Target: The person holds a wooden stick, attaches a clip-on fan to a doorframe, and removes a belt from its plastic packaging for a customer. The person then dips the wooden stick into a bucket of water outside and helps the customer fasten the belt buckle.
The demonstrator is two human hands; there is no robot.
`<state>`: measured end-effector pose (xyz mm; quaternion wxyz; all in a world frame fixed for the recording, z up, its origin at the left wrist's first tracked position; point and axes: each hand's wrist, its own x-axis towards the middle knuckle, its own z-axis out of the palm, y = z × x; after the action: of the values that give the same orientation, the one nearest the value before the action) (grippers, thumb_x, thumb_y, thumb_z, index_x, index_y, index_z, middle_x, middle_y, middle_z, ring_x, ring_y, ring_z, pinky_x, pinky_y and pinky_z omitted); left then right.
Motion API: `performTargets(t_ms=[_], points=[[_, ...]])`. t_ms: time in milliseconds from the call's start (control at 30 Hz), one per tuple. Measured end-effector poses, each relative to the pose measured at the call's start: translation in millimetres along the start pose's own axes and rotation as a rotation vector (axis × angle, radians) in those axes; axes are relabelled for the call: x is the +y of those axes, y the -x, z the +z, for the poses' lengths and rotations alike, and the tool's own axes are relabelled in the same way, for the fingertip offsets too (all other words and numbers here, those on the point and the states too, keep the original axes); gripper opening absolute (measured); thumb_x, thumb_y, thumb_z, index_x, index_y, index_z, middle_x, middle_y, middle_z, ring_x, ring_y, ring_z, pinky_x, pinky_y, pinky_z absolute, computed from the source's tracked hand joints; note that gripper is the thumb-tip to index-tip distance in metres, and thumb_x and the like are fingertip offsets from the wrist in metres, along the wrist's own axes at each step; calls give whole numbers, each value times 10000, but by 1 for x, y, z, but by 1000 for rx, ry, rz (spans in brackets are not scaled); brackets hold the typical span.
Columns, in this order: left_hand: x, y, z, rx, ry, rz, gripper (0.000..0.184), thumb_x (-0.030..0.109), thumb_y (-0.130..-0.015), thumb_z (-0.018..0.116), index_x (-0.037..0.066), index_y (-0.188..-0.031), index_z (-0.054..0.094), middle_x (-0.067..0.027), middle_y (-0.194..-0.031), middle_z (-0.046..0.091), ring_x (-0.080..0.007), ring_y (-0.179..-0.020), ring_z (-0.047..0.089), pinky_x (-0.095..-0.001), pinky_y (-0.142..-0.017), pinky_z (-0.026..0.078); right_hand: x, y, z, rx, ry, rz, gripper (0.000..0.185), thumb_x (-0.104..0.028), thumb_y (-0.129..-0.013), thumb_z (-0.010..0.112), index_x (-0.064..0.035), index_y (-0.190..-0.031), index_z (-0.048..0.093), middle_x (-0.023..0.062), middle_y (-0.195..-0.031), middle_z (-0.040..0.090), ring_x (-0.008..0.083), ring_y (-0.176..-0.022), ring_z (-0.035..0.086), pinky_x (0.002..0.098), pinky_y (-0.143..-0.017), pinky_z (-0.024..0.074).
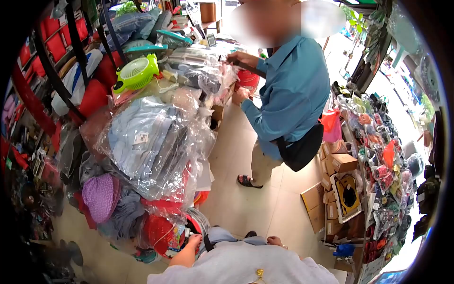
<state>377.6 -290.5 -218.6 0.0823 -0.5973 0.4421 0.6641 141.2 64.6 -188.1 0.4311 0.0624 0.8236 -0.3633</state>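
At the lower middle, my left hand [194, 242] is beside my lap, close to a red basket [159, 232] with small packets; its fingers are curled, and what they hold, if anything, is too small to name. My right hand [274, 241] rests at the other side of my lap with its fingers curled in, their tips hidden. Past the basket, clear plastic bags of folded blue-grey clothes [142, 135] are piled high. A purple woven hat [100, 198] lies on the pile's near left edge. A green fan [137, 72] sits on top towards the back.
Another person in a blue shirt [295, 78] stands ahead at the pile's far right, both hands near its edge, with a black bag [301, 147] at the hip. Cardboard boxes [344, 162] and a rack of packaged goods [388, 175] line the right side. Tiled floor [236, 208] lies between.
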Motion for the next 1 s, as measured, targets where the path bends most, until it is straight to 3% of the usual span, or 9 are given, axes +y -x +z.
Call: performTargets(t_ms=[67, 167, 200, 367, 533, 700, 767, 900, 1000], points=[[1, 4, 6, 29, -8, 43, 121, 209, -760, 517, 104, -763, 576, 14, -593, 506, -70, -431, 416, -218, -336, 259, 29, -23, 3, -15, 55, -49, 303, -226, -721, 525, -1, -899, 623, 98, -720, 621, 170, -637, 593, 296, -578, 487], [-12, -18, 9, -160, -313, 299, 288, 255, -783, 517, 37, -954, 595, -70, -818, 593, -160, -757, 546, -291, -665, 437, 34, -32, -7, -27, 187, -79, 336, -256, -712, 523, -1, -902, 629, 113, -744, 631, 186, -664, 603, 300, -637, 490], [-5, -14, 14, -273, -328, 186, 385, 288, -802, 505, 14, -1071, 542, -101, -1008, 563, -182, -975, 485, -310, -871, 353, 24, -27, -10, -17, 165, -85, 332, -252, -717, 522, -4, -913, 624, 109, -749, 628, 184, -659, 603, 305, -614, 490], [44, 51, 28, -451, -404, 113, 610, 447, -807, 475, 30, -1240, 374, -108, -1287, 356, -216, -1203, 303, -319, -993, 228, -3, -25, -11, -26, 8, 48, 324, -233, -735, 516, -15, -961, 596, 89, -756, 608, 174, -634, 595, 299, -511, 476], [58, 46, 43, -699, -615, 264, 693, 528, -796, 450, 32, -1268, 343, -123, -1331, 297, -230, -1243, 244, -338, -1017, 193, -29, -20, -14, -103, 35, 68, 309, -210, -749, 506, -23, -988, 565, 65, -744, 580, 160, -604, 578, 264, -447, 443], [65, 41, 47, -726, -760, 276, 679, 529, -807, 423, 27, -1259, 352, -133, -1317, 317, -235, -1232, 266, -336, -1014, 203, -22, -30, -5, -34, -122, 53, 288, -217, -742, 508, -30, -944, 592, 57, -724, 578, 157, -595, 573, 271, -451, 446], [59, 25, 49, -696, -687, 246, 634, 478, -820, 445, 20, -1250, 360, -115, -1281, 359, -209, -1205, 294, -325, -995, 223, -38, -12, -12, -49, 86, -10, 292, -229, -740, 509, -28, -930, 603, 61, -718, 587, 154, -579, 573, 275, -453, 449], [37, -7, 49, -583, -534, 228, 475, 338, -813, 511, 22, -1164, 463, -49, -1059, 525, -152, -962, 462, -275, -821, 372, -17, -19, -14, -31, 84, 14, 303, -224, -731, 504, -28, -941, 602, 64, -705, 597, 143, -561, 572, 278, -449, 451], [37, -6, 41, -518, -510, 121, 406, 280, -791, 528, 38, -1116, 509, -24, -953, 550, -129, -852, 470, -245, -721, 378, -12, -23, -14, -1, -12, 30, 305, -226, -733, 508, -23, -941, 599, 71, -708, 597, 145, -563, 575, 280, -446, 452]])
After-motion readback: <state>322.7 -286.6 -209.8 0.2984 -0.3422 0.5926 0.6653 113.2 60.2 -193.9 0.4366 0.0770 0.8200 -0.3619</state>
